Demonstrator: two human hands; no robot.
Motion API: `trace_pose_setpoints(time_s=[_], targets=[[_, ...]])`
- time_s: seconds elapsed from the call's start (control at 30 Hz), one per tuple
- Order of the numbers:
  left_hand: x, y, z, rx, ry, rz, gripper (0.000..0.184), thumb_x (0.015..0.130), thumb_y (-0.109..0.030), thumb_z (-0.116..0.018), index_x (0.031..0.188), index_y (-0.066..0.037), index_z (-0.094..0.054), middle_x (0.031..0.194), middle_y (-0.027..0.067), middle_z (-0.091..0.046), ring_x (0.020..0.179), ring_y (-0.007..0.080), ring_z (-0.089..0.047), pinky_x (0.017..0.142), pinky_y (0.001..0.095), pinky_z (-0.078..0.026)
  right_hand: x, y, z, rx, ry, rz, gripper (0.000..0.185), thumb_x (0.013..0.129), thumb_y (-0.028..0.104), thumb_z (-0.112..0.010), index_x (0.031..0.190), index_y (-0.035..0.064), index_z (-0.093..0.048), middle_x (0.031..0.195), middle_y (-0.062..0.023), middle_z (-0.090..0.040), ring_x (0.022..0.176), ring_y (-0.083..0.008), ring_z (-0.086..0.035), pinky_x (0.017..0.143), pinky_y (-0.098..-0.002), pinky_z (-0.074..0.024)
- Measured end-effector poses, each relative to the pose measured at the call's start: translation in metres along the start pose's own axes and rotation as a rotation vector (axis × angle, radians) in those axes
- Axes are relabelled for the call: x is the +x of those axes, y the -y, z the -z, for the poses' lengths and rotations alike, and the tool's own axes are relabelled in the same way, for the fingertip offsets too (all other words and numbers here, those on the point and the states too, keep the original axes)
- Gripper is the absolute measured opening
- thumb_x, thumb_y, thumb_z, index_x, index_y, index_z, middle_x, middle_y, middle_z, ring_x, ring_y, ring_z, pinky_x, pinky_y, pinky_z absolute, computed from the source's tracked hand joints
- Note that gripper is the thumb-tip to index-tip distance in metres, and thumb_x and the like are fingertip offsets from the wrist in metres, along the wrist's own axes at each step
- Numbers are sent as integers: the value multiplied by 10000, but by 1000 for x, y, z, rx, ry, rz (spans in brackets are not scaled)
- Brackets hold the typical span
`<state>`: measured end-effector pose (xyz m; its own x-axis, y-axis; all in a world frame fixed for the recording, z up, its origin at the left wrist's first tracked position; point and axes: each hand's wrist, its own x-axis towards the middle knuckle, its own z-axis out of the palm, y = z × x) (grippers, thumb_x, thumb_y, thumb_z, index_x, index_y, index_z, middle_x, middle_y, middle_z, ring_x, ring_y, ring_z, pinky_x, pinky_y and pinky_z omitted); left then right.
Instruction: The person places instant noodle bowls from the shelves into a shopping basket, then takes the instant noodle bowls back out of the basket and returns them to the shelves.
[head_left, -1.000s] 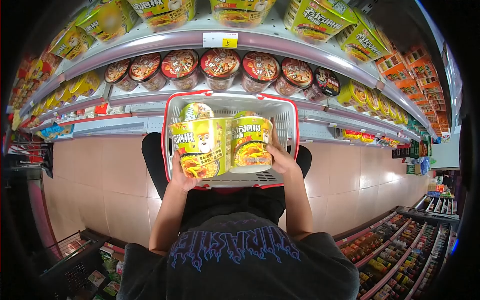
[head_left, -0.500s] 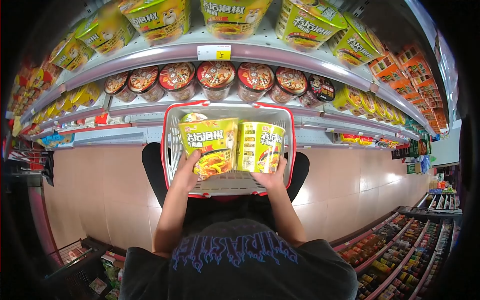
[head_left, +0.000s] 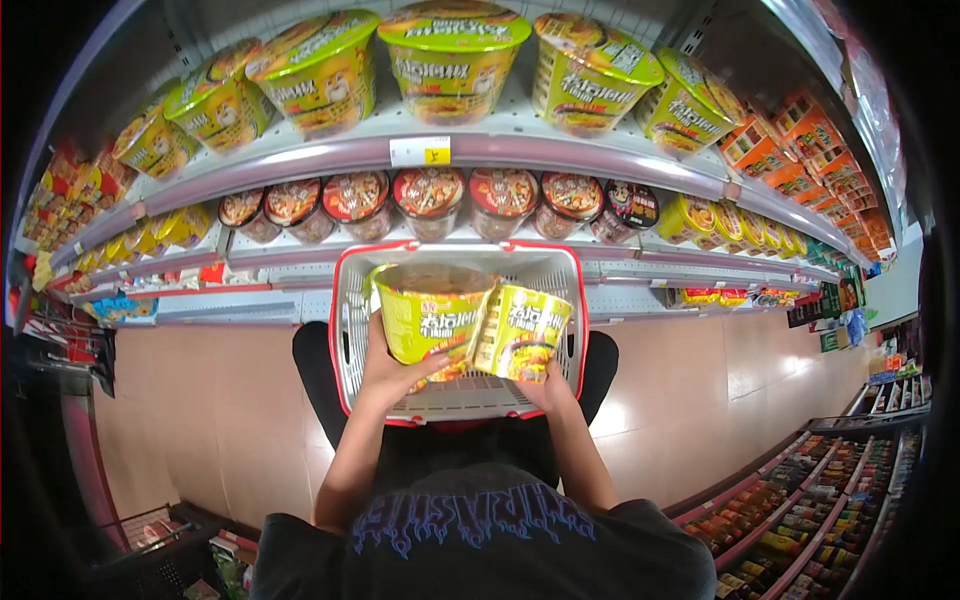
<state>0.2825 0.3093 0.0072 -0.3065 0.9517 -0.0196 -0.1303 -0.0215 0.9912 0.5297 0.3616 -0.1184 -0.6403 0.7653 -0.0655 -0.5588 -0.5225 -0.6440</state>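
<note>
My left hand is wrapped round the left and lower side of a large green noodle tub, whose lid tilts toward the shelf. A smaller green noodle cup leans against its right side, gripped at the lower right by my right hand. Both tubs are held over a white basket with a red rim, which rests on my lap. A bit of another green package shows behind the large tub's left edge; most of it is hidden.
The upper shelf holds several green noodle tubs. Below it stand several red-lidded cups, with yellow cups to the right. Orange packets hang at the right. Another stocked rack is at the lower right.
Both tubs have turned and tipped, so the large one's lid rim now shows. My left hand has spread across the large tub's lower front. The shelves and basket sit lower in view.
</note>
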Motion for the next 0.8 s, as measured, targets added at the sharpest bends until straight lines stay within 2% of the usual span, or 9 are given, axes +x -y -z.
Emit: trace_pose_setpoints(time_s=[0.1,0.13,0.23,0.27,0.4,0.47,0.63,0.77,0.8], targets=[[3,-3,-3,-21,29,-41,849,599,-139,-832,1222,24,-279,1155,139,-457,1084,197,-484,922,327,-420,-5,18,-20,-87,-277,-153,566,940,452,-306,1371,87,-279,1406,-110,-327,1286,-273,-337,1069,-469,-274],[5,-3,-3,-21,46,-43,851,597,-133,-832,1223,26,-277,1156,141,-457,1088,197,-481,926,328,-418,-9,17,-13,-104,-237,-109,667,876,512,-431,1361,75,-296,1379,-108,-370,1244,-269,-401,1037,-462,-331],[10,-20,-12,-100,120,-23,881,595,-106,-824,1260,5,-256,1197,140,-446,1120,201,-464,942,331,-409,-15,31,-13,-130,-158,46,856,746,561,-607,1360,56,-290,1346,-109,-415,1194,-262,-461,984,-448,-402],[11,-26,-17,-136,145,-30,892,597,-102,-822,1274,-3,-250,1210,138,-442,1127,203,-462,945,333,-409,-16,38,-17,-75,-228,62,982,621,550,-737,1347,44,-310,1305,-106,-462,1151,-252,-503,946,-432,-443],[24,-43,-29,-231,237,-22,961,591,-72,-813,1338,-37,-210,1257,117,-418,1156,211,-454,964,346,-407,-13,79,-49,-22,-177,251,921,591,408,-820,1303,33,-373,1268,-107,-496,1124,-245,-525,940,-413,-453],[32,-52,-35,-232,256,-35,993,568,-77,-827,1347,-41,-211,1259,107,-419,1156,210,-455,970,341,-399,-11,101,-61,-72,-143,312,924,580,393,-830,1301,33,-376,1264,-114,-497,1117,-244,-529,932,-408,-459],[65,-91,-49,94,285,-324,1052,488,-182,-879,1318,-13,-255,1246,114,-436,1130,218,-477,966,344,-390,3,155,-63,-270,-83,547,893,587,335,-837,1285,8,-384,1236,-118,-517,1104,-230,-536,913,-382,-471],[83,-143,-71,167,266,-559,1028,478,-233,-889,1285,10,-300,1212,142,-467,1122,227,-485,956,350,-400,16,204,-92,-425,-136,748,968,593,285,-834,1329,0,-272,1263,-113,-471,1140,-221,-500,937,-383,-447],[89,-150,-75,172,242,-614,1022,479,-238,-889,1280,10,-305,1209,144,-470,1120,229,-488,955,352,-402,23,217,-100,-439,-122,789,968,587,183,-823,1340,26,-235,1269,-98,-437,1164,-222,-463,961,-380,-422]])
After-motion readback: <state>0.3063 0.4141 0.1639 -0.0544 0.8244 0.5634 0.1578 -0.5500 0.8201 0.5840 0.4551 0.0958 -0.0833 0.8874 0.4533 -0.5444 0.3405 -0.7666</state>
